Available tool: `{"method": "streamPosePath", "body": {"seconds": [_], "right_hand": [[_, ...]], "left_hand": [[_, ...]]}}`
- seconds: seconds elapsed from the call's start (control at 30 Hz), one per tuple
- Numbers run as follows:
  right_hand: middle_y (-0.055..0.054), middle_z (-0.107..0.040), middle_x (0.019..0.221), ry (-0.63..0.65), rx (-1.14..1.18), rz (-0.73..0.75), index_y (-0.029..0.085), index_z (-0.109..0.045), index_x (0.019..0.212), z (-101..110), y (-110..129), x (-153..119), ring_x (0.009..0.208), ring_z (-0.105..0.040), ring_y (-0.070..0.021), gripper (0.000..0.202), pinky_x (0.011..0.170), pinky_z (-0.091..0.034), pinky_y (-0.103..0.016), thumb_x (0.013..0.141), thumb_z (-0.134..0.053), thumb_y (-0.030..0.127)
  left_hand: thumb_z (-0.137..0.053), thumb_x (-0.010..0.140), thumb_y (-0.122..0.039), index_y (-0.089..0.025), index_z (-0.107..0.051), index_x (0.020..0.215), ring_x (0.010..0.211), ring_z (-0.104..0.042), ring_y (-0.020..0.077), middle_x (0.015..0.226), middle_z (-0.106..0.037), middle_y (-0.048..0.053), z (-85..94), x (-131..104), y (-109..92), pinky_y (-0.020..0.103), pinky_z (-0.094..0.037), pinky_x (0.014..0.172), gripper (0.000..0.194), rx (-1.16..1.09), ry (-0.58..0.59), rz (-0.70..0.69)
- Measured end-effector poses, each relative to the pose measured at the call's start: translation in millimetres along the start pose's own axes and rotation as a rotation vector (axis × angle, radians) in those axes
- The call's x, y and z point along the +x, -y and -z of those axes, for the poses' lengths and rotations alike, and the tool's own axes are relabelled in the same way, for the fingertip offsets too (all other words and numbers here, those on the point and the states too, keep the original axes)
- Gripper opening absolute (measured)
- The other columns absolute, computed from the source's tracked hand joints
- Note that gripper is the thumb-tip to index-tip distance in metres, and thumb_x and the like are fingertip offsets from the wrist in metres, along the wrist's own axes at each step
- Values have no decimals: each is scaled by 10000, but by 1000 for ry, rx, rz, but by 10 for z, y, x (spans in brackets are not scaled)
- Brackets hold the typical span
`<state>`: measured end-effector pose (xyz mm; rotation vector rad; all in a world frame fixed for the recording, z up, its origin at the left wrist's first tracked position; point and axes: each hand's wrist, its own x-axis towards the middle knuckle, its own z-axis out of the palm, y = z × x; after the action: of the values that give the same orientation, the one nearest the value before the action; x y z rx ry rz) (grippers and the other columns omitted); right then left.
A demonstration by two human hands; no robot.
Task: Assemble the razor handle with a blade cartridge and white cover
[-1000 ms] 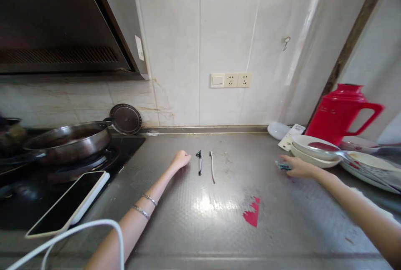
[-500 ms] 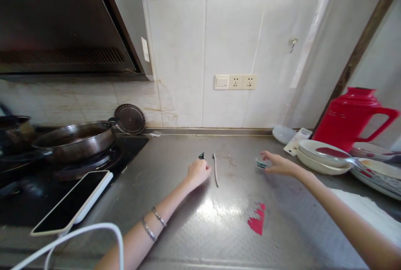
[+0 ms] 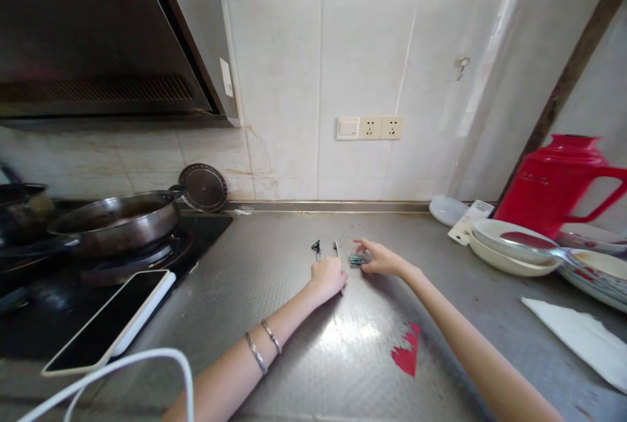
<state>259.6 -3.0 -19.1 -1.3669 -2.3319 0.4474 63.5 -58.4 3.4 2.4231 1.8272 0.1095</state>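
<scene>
My left hand (image 3: 329,277) is closed on the steel counter, over the lower part of a thin pale stick (image 3: 336,248); whether its fingers grip the stick is hidden. Just beyond its knuckles lies a small dark clip-like item (image 3: 316,247). To the right, my right hand (image 3: 379,257) has its thumb and fingers around a small clear item with green strips (image 3: 356,260), near the stick's right side. Nearer the front edge a torn red piece (image 3: 407,351) lies flat.
A phone (image 3: 110,321) with a white cable (image 3: 147,355) rests at the left by the stove, with a steel pan (image 3: 122,223) behind. On the right are stacked dishes (image 3: 514,259), a red flask (image 3: 553,180) and white paper (image 3: 578,337).
My right hand has moved left with the green-striped item, close to the stick. My left hand has shifted right and slightly nearer, now covering the stick's lower part.
</scene>
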Motion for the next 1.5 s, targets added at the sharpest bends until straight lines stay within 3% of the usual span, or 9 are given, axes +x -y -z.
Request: {"method": "streamPosePath", "body": {"seconds": [0.43,0.83,1.03,1.17,1.3,1.4,1.5], "right_hand": [[-99,-600,1147,-118,20,38,182,-429,1279,-150,-16,-54,1062,-538,-243,653,916,-385,-378,640,-565,173],[-83,-594,1169,-123,-2,36,198,-430,1283,-174,29,-63,1075,-531,-240,628,922,-376,-371,666,-548,196],[-97,-587,1178,-141,9,41,191,-379,1321,-190,60,-69,1075,-532,-247,663,927,-376,-389,683,-557,213],[-124,-564,1208,-237,-16,36,165,-329,1350,-139,-14,-81,1126,-506,-235,614,956,-369,-384,782,-508,316],[-182,-510,1275,-312,-227,-154,114,-309,1367,-55,-242,-145,1206,-441,-268,550,976,-351,-417,864,-382,326],[-206,-475,1311,-303,-342,-305,87,-317,1366,-34,-447,-225,1258,-373,-315,528,985,-323,-480,888,-319,312],[-181,-469,1329,-294,-381,-412,112,-313,1371,-52,-585,-287,1283,-321,-352,526,983,-273,-572,892,-295,329]], "left_hand": [[-434,826,-243,-121,-656,991,947,-630,261,956,-669,175,-62,43,-2,355,-485,783,302,9,-46,0],[-414,839,-276,-126,-667,982,948,-623,256,962,-672,173,-54,31,-1,347,-466,795,327,12,-58,-1],[-331,885,-361,-138,-668,993,926,-631,238,956,-679,151,61,65,49,319,-461,776,418,-1,-62,32],[-304,898,-371,-169,-674,941,929,-622,230,964,-677,127,217,164,206,309,-449,765,423,-42,-127,94],[-249,919,-351,-180,-627,972,963,-591,217,1006,-652,110,309,290,490,313,-436,790,418,-62,-256,160],[-287,908,-327,-151,-568,1063,1075,-524,220,1123,-591,137,273,365,755,311,-403,870,366,-2,-356,173],[-275,903,-382,-112,-521,1147,1156,-470,290,1242,-517,185,151,421,1022,393,-355,941,440,70,-305,310]]}}
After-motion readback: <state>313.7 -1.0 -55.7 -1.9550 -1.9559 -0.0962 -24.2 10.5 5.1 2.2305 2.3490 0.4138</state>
